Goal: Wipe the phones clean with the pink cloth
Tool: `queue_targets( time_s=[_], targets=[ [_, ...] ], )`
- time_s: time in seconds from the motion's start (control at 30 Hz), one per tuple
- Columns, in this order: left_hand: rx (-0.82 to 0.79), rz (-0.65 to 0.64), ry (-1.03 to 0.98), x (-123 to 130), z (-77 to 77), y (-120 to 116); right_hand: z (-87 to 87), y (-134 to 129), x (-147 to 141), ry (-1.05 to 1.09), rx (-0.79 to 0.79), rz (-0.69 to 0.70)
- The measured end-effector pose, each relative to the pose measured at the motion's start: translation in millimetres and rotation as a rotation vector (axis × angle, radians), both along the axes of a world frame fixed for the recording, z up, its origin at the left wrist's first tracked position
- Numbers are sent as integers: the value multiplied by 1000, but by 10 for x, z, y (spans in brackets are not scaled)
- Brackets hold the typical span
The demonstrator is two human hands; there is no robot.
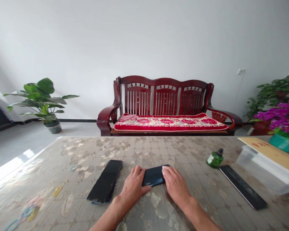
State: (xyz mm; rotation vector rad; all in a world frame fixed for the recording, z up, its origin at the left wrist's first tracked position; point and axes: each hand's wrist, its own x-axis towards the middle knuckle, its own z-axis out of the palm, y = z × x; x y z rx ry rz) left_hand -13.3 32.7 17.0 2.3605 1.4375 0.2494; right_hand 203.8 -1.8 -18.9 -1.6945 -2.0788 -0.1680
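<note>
1. The glossy phone (pixel 154 176) lies between your hands on the patterned tablecloth (pixel 156 205).
2. Your left hand (pixel 132 183) closes on its left end, thumb along the near edge; your right hand (pixel 175 184) closes over the right end.
3. It should handle light, stiff and slippery, and likely crack if dropped; hold it by the short ends.
4. It is a flat, dark blue-black slab; the black phone (pixel 105 181) at left is similarly smooth.
</note>
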Motion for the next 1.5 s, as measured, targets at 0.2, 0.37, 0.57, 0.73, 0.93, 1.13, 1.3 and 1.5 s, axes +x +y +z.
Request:
queue_targets(
  time_s=[0.2, 0.37, 0.57, 0.73, 0.93, 1.13, 1.3, 1.5],
  targets=[
    [-1, 9, 29, 12, -1, -3, 10, -63, 114, 33, -3, -58],
    [30, 3, 11, 13, -16, -13, 6, -166, -109, -22, 17, 22],
    [23, -8, 90, 33, 31, -18, 39, -202, -297, 42, 29, 175],
    [25, -57, 158, 32, 58, 5, 42, -146, -95, 113, 59, 86],
    [61, -136, 135, 20, 10, 18, -12, -90, -8, 218, 82, 71],
    [130, -224, 214, 34, 17, -3, -37, -55, 0, 245, 90, 62],
    [211, -249, 219, 15, -43, -17, -27, -31, 10, 243, 89, 42],
    [336, -266, 214, -16, -181, 17, -2, 6, -8, 235, 89, 34]
  ],
)
